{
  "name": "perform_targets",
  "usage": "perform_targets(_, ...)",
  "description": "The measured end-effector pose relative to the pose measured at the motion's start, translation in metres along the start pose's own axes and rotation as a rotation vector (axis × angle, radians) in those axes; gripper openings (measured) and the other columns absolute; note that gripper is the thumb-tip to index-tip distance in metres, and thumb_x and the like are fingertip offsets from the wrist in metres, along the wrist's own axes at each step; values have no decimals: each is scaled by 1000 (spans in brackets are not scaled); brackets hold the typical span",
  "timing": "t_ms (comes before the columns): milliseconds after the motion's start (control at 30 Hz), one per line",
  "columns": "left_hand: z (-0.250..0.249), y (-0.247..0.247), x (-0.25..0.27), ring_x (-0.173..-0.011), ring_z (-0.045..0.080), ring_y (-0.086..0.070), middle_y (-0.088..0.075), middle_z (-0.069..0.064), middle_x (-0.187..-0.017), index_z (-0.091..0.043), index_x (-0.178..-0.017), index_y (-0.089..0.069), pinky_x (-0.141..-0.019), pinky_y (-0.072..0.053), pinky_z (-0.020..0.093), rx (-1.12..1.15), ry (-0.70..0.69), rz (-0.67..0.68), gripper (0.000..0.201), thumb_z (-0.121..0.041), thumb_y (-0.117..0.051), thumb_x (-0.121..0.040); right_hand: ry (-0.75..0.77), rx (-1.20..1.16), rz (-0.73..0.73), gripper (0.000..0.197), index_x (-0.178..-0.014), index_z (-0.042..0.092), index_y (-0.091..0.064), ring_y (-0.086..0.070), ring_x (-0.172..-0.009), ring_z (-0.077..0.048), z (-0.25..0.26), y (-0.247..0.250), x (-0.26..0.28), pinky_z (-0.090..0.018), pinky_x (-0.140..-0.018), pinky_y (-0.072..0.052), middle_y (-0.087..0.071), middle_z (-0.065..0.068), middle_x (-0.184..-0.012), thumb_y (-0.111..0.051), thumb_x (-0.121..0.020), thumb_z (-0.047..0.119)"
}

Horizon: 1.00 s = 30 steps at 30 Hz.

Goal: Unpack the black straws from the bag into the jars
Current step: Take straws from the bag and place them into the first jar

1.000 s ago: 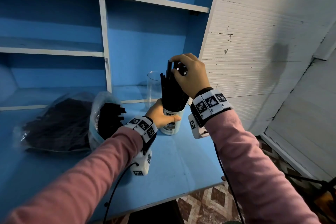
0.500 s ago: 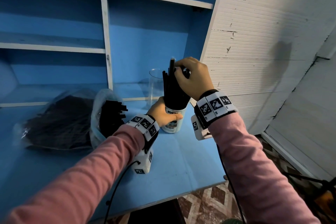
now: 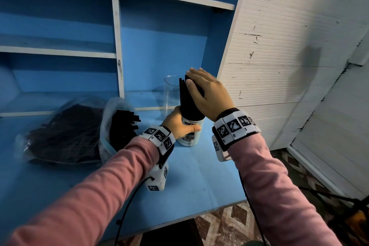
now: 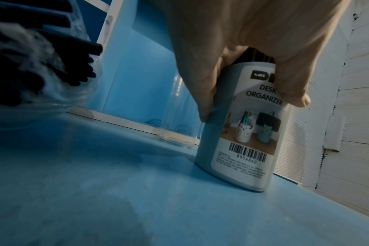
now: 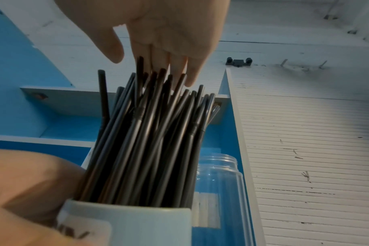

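A white jar (image 3: pixel 192 132) labelled "desk organizer" (image 4: pixel 242 126) stands on the blue table (image 3: pixel 189 181), packed with upright black straws (image 3: pixel 189 102) (image 5: pixel 145 133). My left hand (image 3: pixel 177 124) grips the jar's side (image 4: pixel 221 69). My right hand (image 3: pixel 207 90) lies flat over the straw tops, fingers straight and touching the tips (image 5: pixel 171 50). A clear plastic bag (image 3: pixel 111 126) lies open on the left with black straws (image 3: pixel 123 126) poking out of its mouth. An empty clear jar (image 3: pixel 170 94) stands just behind the white one (image 5: pixel 219 183).
A second bag of dark straws (image 3: pixel 60 136) lies further left. Blue shelving (image 3: pixel 117 46) rises behind the table. A white slatted wall (image 3: pixel 279 66) stands close on the right. The table's front edge (image 3: pixel 199 215) drops to a patterned floor.
My right hand let go of the straw it was pinching and now spreads flat over the straw tops. The left hand keeps its grip on the white jar.
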<state>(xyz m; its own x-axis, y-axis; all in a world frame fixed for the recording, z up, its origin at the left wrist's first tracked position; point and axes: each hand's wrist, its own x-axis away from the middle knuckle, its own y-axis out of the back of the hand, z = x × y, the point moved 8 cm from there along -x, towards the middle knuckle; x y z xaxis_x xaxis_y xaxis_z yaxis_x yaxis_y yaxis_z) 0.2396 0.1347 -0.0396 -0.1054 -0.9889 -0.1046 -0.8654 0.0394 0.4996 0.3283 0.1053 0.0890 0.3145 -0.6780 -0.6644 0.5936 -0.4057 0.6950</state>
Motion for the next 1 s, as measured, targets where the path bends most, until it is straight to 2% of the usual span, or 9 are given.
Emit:
perform_targets(100,0,0,-1,-110,18,-57,-60,0,-116,-13,-124,-47,-93,-45,29,14,-23,2,65,-27,-83,-72,-57,22,33,42,-136,13,-52,-32,-141,-19,-9,-4,2,-35,-117,-23,-49,-2,-143,-37,-101,31)
perform_targets(200,4,-1,-3,-109,17,-57,-59,-3,-114,-14,-124,-45,-98,-46,34,35,-1,14,72,-33,-86,-67,-35,24,18,46,-132,12,-57,-43,-134,-17,-11,-8,6,-37,-114,-30,-55,-4,-137,-34,-98,34)
perform_targets(333,8,-6,-8,-113,15,-59,-61,-1,-123,-14,-132,-41,-100,-48,41,71,-4,145,107,-57,-86,-44,-38,9,-3,50,-128,11,-59,-48,-129,-20,-14,-9,4,-41,-110,-34,-59,-5,-132,-33,-96,39)
perform_targets(433,0,5,2,-131,18,-45,-44,1,-145,-13,-148,-21,-110,-39,40,15,19,197,118,-49,-85,-56,-40,-22,-36,48,-130,11,-57,-46,-131,-23,-7,-3,4,-42,-111,-32,-59,-5,-131,-37,-96,39)
perform_targets(500,0,21,6,-139,20,-35,-28,6,-155,-9,-153,-10,-114,-31,36,-62,45,161,103,-33,-77,-78,10,-110,-154,37,-123,9,-62,-52,-123,-22,7,11,6,-38,-106,-38,-64,-5,-124,-44,-97,28)
perform_targets(600,-10,60,12,-121,19,-55,-46,6,-144,-14,-145,-37,-103,-41,26,-125,-3,48,62,-20,-64,-90,79,-279,-304,24,-106,7,-68,-61,-101,-17,37,31,10,-32,-90,-47,-68,-2,-104,-48,-96,16)
perform_targets(733,-32,119,28,-88,9,-60,-65,-2,-113,-18,-116,-63,-70,-39,0,-169,-147,-140,31,-9,-63,-86,85,-483,-156,20,-104,8,-68,-62,-94,-11,76,15,11,-30,-85,-50,-69,-1,-97,-51,-93,11)
perform_targets(900,-16,176,52,-99,20,-57,-62,3,-112,-16,-114,-66,-89,-43,27,-250,-184,-318,34,-20,-65,-81,-38,-499,93,18,-101,15,-70,-64,-95,-11,87,-45,8,-27,-84,-50,-70,3,-100,-56,-90,15)
perform_targets(1000,11,191,57,-100,20,-57,-63,9,-114,-18,-114,-67,-84,-40,23,-245,-130,-357,34,-11,-68,-81,-173,-396,278,17,-100,11,-71,-65,-96,-17,74,-94,6,-23,-86,-47,-72,-1,-101,-59,-88,11)
